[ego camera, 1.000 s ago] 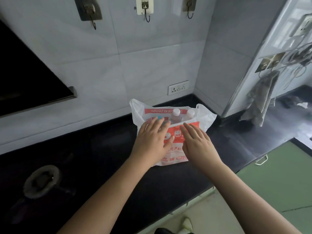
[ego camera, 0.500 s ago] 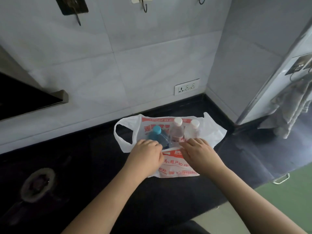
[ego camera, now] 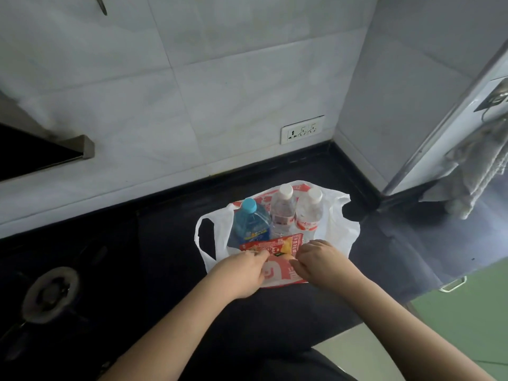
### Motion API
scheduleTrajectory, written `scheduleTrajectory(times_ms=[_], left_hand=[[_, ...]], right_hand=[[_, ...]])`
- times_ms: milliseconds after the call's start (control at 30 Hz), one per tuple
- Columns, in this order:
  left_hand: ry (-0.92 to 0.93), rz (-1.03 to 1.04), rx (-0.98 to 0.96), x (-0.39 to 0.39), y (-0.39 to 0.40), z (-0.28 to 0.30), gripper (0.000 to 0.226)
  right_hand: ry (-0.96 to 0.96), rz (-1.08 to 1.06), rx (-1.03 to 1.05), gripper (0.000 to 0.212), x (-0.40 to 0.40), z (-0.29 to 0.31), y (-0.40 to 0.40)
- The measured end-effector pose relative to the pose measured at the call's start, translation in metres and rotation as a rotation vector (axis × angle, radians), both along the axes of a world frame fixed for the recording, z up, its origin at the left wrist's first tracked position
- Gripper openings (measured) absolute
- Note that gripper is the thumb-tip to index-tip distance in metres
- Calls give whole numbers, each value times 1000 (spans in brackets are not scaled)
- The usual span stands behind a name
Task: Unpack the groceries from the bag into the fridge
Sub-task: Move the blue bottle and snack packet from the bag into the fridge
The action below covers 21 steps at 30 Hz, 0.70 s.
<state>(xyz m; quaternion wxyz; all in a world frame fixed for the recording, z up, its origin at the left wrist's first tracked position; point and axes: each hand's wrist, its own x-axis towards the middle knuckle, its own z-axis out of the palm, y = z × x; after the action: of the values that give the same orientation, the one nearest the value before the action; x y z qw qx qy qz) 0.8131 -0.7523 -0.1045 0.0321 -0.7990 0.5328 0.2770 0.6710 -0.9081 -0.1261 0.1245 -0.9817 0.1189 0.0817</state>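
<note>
The bag point(ego camera: 341, 232) (mouth open) lies pinched under both hands point(ego camera: 277, 266).

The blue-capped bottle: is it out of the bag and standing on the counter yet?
No, the blue-capped bottle still lies inside the opened white bag, left of two white-capped bottles.

Wall socket point(ego camera: 302, 130), hanging towel point(ego camera: 475, 171)

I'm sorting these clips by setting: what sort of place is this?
Most likely a home kitchen: a black countertop with a gas burner set into it, a tiled wall with a power socket, and a grocery bag of bottles being opened.
</note>
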Motion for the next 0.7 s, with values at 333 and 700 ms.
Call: scheduleTrajectory(times_ms=[333, 700], left_hand=[[-112, -208, 105, -6, -9, -31, 42], [-158, -244, 41, 9, 17, -67, 46]], right_hand=[[166, -92, 155, 42, -7, -18, 4], [-99, -145, -168, 19, -27, -47, -22]])
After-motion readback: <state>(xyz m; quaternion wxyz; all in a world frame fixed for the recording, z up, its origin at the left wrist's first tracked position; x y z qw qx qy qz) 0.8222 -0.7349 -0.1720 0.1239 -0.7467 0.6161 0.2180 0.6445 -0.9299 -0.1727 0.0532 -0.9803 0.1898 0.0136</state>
